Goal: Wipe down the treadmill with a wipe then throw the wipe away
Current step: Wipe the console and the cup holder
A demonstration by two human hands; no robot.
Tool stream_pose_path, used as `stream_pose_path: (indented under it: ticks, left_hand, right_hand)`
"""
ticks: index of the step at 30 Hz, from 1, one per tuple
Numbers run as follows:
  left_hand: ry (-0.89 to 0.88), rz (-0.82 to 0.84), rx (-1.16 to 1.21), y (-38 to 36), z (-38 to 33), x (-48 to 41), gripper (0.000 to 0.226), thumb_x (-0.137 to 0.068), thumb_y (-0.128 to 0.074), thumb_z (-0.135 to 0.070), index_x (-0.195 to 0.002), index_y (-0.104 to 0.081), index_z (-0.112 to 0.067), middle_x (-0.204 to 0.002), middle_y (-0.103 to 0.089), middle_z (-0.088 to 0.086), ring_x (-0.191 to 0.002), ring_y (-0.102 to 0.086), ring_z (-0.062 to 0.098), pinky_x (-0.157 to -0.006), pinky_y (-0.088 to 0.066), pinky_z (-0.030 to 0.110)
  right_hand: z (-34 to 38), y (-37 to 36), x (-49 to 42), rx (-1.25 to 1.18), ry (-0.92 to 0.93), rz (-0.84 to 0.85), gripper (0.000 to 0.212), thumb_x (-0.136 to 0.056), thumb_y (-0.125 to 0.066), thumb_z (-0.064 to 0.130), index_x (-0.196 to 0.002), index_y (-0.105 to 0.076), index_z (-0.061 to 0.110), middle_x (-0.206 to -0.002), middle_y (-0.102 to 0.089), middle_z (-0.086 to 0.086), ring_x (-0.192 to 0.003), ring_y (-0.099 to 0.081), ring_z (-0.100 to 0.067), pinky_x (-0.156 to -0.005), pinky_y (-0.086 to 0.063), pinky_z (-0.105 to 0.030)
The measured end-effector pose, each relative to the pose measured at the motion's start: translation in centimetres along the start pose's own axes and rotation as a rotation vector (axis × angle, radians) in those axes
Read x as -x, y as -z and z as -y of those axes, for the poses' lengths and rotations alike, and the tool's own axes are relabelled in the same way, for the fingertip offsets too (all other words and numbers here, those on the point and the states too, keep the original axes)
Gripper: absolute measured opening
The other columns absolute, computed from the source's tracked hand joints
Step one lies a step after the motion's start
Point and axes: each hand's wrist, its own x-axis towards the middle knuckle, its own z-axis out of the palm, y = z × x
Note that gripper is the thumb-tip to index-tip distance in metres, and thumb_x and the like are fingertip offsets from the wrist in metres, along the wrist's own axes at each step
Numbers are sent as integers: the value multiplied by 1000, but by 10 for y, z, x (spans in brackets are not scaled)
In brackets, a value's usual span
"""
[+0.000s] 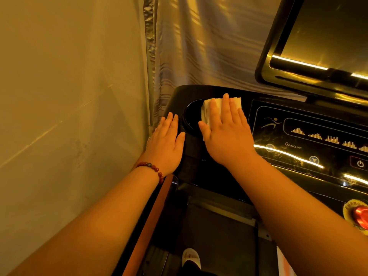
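Wiping of the treadmill (201, 172) console is in progress, at its left corner.

The right hand (227, 134) presses the white wipe (207, 108) with flat, straight fingers beside the round cup holder (191, 116); the left hand (166, 146) rests open on the console edge, holding nothing. It seems the control panel (310, 144), the screen (322, 36) and the belt (219, 232) are still to wipe, and the wipe is not yet thrown away; no bin is visible.

Both arms reaching forward, left hand (167, 144) flat — fingers straight, right hand (225, 134) flat, fingers spread
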Motion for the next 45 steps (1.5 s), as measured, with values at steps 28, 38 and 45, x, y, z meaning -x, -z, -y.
stream_pose_path:
  ticks: [28,38,45]
  left_hand:
    - [-13,-79,45,-4,2,-1,52,-105,-25,-29,-153,-8,-21,-161,-1,-7,-145,5,5,-119,-1,26]
    - [49,-86,99,-2,12,9,52,-105,-25,-26,-153,-11,-16,-161,-3,-3,-147,-3,8,-115,-4,18]
    - [22,-8,31,0,18,20,53,-105,-21,-30,-153,0,-21,-159,8,-9,-141,7,-3,-112,4,13]
  right_hand:
    - [2,10,-56,-128,291,36,52,-106,-25,29,-154,-12,13,-162,-7,-5,-149,-6,-21,-119,-13,-35]
    - [16,8,-29,-138,454,117,53,-106,-26,30,-155,-10,17,-163,0,1,-149,0,-15,-119,-14,-35]
    - [13,-1,8,-60,427,73,56,-105,-24,33,-154,0,17,-162,2,-1,-149,0,-16,-112,5,-26]
